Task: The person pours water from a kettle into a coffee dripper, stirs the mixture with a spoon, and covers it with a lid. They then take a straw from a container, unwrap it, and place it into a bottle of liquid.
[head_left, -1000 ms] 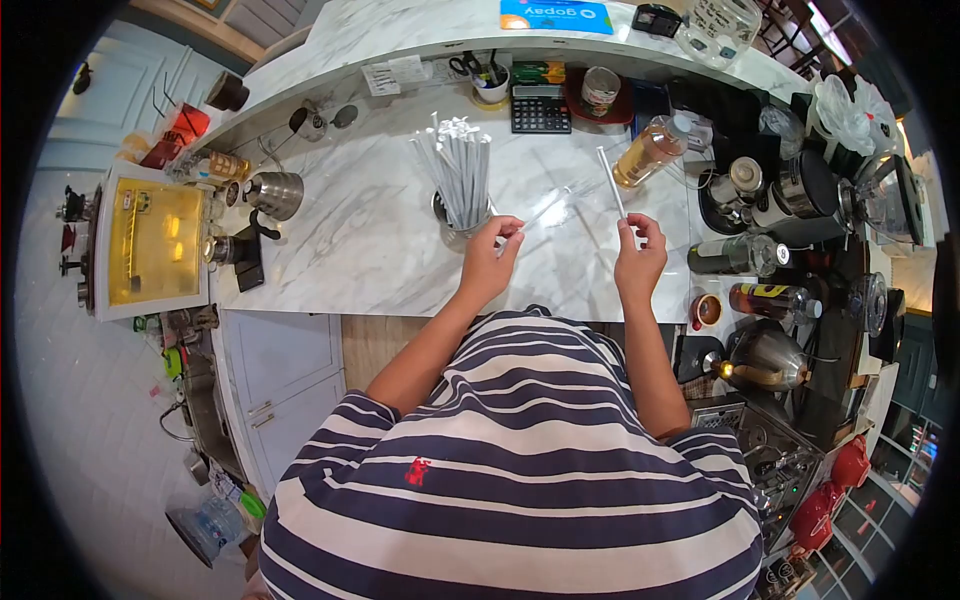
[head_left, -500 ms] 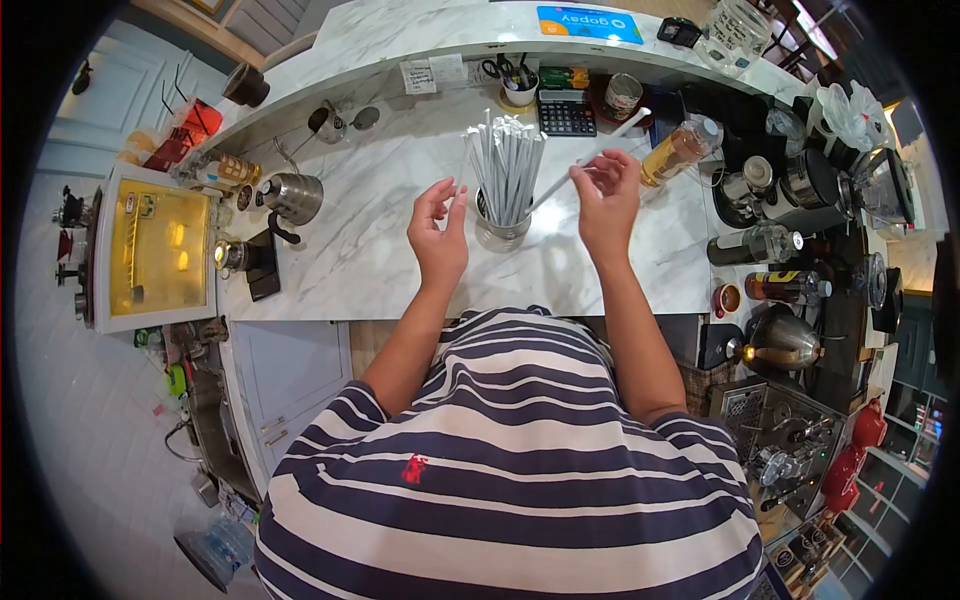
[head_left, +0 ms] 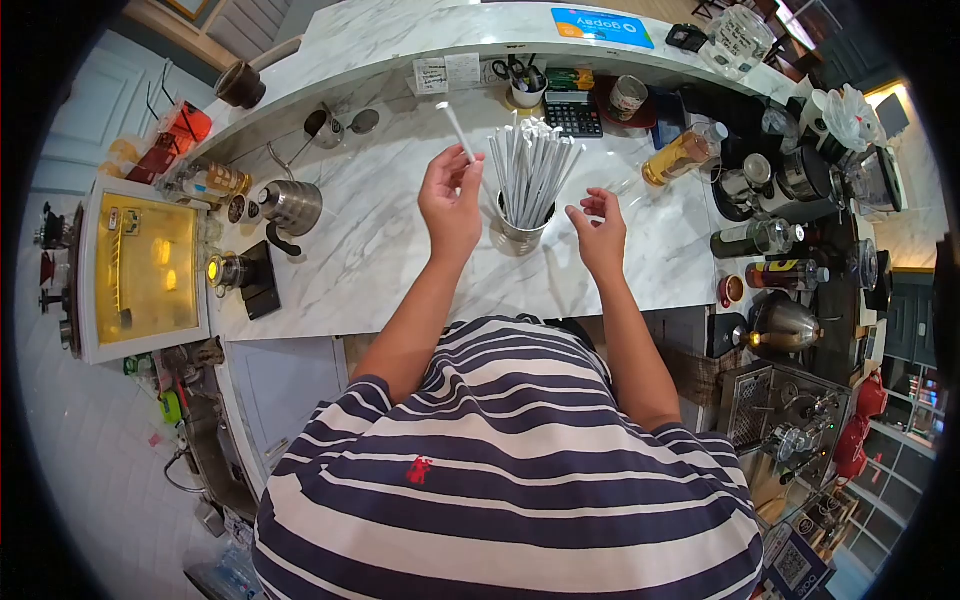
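Note:
A bunch of white paper-wrapped straws (head_left: 532, 178) stands upright, fanning out a little, in a small cup (head_left: 518, 240) on the marble counter. Just left of the cup, my left hand (head_left: 452, 205) is closed on a single wrapped straw (head_left: 456, 130), whose upper end leans up and to the left. My right hand (head_left: 601, 232) hovers right of the cup, apart from it, its fingers curved and spread with nothing seen between them.
Behind the straws are a calculator (head_left: 574, 117) and a pot with scissors (head_left: 528, 92). A gooseneck kettle (head_left: 292, 205) and a small scale (head_left: 260, 282) sit at left. Bottles, including an amber one (head_left: 682, 155), and a steel kettle (head_left: 785, 328) line the right side.
The straw that was in my right hand is gone from it. My left hand has moved slightly right and up, and a straw now sticks up from it. My right hand has lowered.

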`<action>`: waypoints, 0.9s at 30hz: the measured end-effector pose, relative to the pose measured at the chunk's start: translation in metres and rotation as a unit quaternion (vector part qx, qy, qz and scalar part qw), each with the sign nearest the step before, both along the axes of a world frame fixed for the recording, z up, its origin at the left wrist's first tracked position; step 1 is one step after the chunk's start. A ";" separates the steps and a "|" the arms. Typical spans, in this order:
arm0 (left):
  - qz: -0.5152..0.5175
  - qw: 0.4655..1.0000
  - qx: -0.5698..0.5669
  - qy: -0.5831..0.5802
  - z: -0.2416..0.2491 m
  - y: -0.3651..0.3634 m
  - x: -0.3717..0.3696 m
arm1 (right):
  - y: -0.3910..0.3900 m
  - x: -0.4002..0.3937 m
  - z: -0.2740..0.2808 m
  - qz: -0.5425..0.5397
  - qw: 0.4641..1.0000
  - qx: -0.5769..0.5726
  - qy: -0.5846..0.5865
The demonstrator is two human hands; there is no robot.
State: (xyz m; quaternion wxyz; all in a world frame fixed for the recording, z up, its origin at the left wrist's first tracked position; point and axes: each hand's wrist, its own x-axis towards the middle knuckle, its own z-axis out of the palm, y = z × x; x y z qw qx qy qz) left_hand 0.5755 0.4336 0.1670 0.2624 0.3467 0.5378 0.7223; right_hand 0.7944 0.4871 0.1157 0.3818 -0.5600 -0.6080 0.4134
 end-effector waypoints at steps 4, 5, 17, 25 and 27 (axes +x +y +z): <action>-0.037 0.999 0.012 -0.027 -0.017 0.026 0.013 | -0.005 0.001 -0.016 0.000 0.999 -0.027 0.032; -0.046 0.999 -0.026 0.009 -0.026 0.026 0.013 | -0.006 0.002 -0.018 -0.002 0.999 -0.027 0.028; -0.087 0.959 -0.194 0.185 -0.075 0.028 -0.017 | 0.028 -0.028 0.016 0.056 0.998 0.030 0.013; -0.135 0.947 -0.163 0.242 -0.040 0.043 -0.025 | 0.048 -0.051 0.049 0.141 0.986 0.054 -0.066; -0.141 0.933 -0.195 0.267 -0.043 0.037 -0.027 | 0.045 -0.048 0.040 0.139 0.987 0.050 -0.062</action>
